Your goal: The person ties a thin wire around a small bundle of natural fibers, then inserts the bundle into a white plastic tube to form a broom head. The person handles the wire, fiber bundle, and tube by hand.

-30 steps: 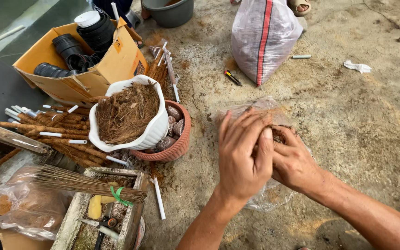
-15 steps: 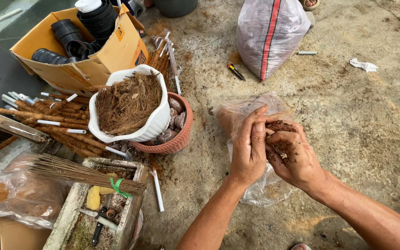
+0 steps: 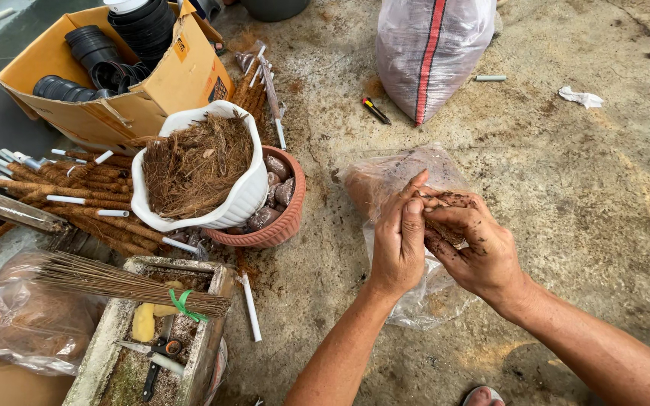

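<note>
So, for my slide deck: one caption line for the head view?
Soil-smeared right hand and left hand rub together above a clear plastic bag on concrete.

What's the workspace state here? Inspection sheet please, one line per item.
Surface: bare concrete floor, stained, soil crumbs.
Job's things: clear plastic bag under the hands; dark soil on the right palm.
Clutter: white pot of brown fibre resting in a terracotta pot; cardboard box of black pots; coir sticks; striped sack; scissors.
Grippers: left hand pressed against the right hand, both soiled.
Cables: nothing seen.
Surroundings: crumpled paper scrap.
</note>
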